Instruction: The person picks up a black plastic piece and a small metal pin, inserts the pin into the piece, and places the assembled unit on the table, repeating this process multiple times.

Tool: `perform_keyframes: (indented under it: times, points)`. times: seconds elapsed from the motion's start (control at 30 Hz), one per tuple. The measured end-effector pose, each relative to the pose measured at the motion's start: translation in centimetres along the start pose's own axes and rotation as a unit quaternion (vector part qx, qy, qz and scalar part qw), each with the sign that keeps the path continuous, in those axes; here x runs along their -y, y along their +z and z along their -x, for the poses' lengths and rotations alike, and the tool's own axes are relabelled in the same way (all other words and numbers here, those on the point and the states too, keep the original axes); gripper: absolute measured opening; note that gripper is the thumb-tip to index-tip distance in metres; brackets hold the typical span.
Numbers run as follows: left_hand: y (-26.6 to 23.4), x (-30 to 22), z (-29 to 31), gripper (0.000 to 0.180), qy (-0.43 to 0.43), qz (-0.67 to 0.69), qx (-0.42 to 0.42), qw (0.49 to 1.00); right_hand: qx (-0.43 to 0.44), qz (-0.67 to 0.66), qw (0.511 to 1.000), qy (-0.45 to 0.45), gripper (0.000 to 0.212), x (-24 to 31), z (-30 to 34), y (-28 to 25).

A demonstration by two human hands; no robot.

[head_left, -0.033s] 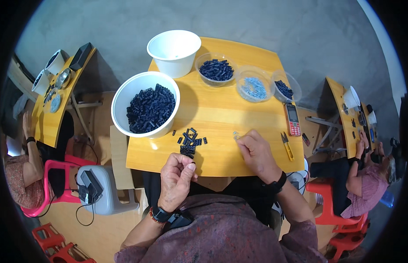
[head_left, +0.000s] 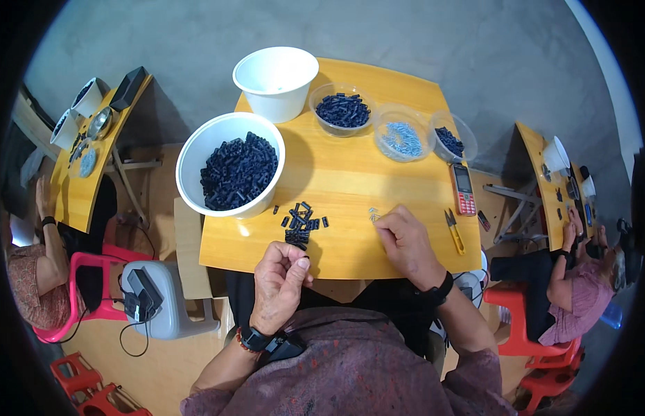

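One black piece appears pinched in the left hand, lower centre, the right hand, contents unclear, seemingly gathering silvery pins, next calling for careful alignment.

Cannot see most of the black piece in the left hand, nor inside the curled right hand; cannot tell shape of tiny silvery pieces beside it.
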State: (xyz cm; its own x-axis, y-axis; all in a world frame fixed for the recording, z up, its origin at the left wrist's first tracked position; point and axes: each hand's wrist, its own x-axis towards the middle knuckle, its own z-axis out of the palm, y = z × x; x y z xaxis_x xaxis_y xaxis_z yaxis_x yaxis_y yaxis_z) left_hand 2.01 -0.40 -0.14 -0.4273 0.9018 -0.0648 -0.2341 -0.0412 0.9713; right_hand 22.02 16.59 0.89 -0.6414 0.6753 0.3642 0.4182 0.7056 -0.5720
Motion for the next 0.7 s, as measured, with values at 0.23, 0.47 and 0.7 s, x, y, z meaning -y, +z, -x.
perform_keyframes:
  times: [0.23,0.47,0.7]
  points:
    - [0.1,-0.1,-0.1,0.01,-0.009,-0.002,-0.002,1.0,-0.015,-0.078,0.994,0.071,0.01,0.4,-0.4,-0.5]
    - [0.1,0.0,-0.2,0.006,-0.012,0.012,-0.001,1.0,0.01,-0.014,1.0,-0.018,0.01,-0.1,-0.3,0.0]
    - [0.2,-0.2,-0.2,0.006,-0.011,0.01,0.001,1.0,-0.059,-0.056,0.995,0.052,0.007,-0.9,-2.2,-0.8]
